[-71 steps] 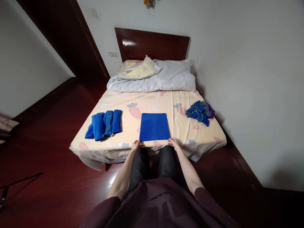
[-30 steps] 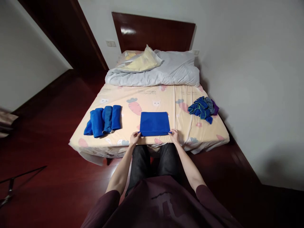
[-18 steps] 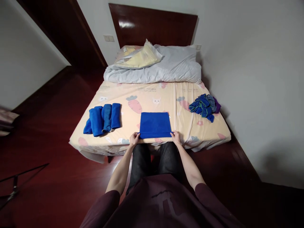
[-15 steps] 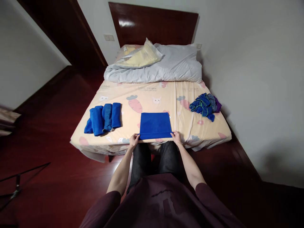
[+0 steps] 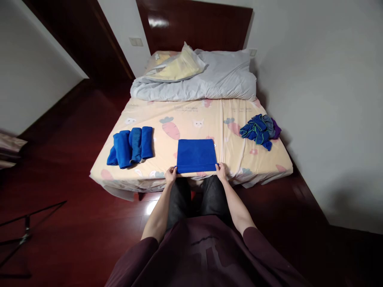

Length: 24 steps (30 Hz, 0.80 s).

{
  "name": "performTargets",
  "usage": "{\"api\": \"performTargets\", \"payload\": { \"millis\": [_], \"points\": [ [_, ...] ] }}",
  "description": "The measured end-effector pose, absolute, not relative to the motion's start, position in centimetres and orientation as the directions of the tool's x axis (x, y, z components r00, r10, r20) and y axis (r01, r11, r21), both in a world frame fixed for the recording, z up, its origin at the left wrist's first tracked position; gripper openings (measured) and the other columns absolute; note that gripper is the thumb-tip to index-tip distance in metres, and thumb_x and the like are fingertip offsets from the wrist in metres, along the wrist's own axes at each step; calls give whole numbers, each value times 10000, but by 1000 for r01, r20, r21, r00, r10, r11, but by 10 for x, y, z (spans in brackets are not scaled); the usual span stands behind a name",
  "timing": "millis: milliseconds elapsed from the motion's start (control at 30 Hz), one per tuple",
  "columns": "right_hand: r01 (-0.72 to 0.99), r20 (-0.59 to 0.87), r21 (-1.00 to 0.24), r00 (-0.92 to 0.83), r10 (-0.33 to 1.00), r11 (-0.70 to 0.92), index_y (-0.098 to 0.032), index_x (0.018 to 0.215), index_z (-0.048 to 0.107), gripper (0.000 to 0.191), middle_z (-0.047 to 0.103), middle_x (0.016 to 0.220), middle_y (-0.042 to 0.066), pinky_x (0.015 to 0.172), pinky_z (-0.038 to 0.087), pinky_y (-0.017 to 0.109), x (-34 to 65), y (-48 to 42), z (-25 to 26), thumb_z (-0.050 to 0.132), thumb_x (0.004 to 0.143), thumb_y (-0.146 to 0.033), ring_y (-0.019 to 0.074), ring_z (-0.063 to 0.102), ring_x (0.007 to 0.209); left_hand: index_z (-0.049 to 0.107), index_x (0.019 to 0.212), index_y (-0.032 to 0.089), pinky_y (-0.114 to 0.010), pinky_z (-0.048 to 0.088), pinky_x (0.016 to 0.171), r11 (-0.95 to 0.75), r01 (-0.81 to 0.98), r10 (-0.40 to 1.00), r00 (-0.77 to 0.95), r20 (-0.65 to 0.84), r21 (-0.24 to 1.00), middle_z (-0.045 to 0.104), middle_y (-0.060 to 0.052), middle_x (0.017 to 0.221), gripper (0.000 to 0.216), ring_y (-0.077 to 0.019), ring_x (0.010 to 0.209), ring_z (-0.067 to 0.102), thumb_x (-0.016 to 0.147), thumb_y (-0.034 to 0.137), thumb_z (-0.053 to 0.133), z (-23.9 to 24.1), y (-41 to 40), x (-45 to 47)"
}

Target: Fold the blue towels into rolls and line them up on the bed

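A blue towel (image 5: 196, 154) lies flat near the foot edge of the bed (image 5: 185, 123), its near edge doubled over. My left hand (image 5: 170, 174) pinches the towel's near left corner. My right hand (image 5: 222, 171) pinches the near right corner. Both hands rest on the carrot-print sheet, fingers closed on the cloth. To the left lie three rolled blue towels (image 5: 131, 145) side by side. At the right edge of the bed sits a loose heap of blue and purple cloths (image 5: 260, 129).
A grey duvet (image 5: 203, 81) and a yellow pillow (image 5: 176, 67) are bunched at the dark wooden headboard (image 5: 197, 28). A white wall runs along the bed's right side. Dark red wooden floor surrounds the bed, with a thin black stand (image 5: 26, 231) at left.
The blue towel looks shorter front to back than 2.4 s ago, its near edge doubled over. My hands stayed at its near corners and now pinch them. The view tilted down slightly.
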State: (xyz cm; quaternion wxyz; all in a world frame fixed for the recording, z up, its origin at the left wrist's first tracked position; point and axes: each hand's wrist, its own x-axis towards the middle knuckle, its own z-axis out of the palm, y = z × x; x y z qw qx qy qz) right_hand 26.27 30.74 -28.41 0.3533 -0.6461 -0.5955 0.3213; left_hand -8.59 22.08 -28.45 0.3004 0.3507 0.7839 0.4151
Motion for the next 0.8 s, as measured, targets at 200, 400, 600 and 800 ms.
{"api": "performTargets", "payload": {
  "millis": [200, 400, 600, 800],
  "points": [
    [589, 8, -805, 122, 993, -66, -206, 1045, 681, 290, 752, 991, 139, 895, 522, 379, 256, 304, -285, 534, 955, -440, 283, 687, 916, 753, 986, 178, -369, 548, 893, 437, 341, 788, -592, -172, 832, 801, -147, 971, 365, -296, 959, 757, 915, 501, 600, -286, 222, -85],
    [607, 26, -792, 143, 989, -67, -208, 1008, 696, 283, 752, 982, 139, 880, 520, 366, 254, 307, -287, 555, 942, -444, 275, 676, 894, 753, 967, 186, -368, 539, 881, 488, 356, 770, -605, -202, 797, 798, -151, 956, 372, -302, 971, 754, 897, 524, 614, -292, 227, -89],
    [614, 31, -784, 177, 984, -86, -225, 936, 711, 255, 742, 929, 108, 842, 526, 332, 253, 312, -291, 583, 912, -445, 252, 665, 875, 736, 888, 198, -364, 534, 855, 534, 337, 750, -613, -250, 775, 797, -141, 912, 314, -301, 929, 756, 870, 505, 670, -295, 234, -94],
    [630, -7, -768, 178, 984, -119, -219, 866, 732, 218, 739, 858, 99, 819, 535, 329, 252, 323, -293, 622, 882, -407, 243, 674, 836, 718, 860, 209, -379, 534, 861, 566, 353, 744, -607, -279, 745, 799, -157, 943, 286, -315, 963, 756, 864, 494, 691, -293, 238, -95]
  ]
}}
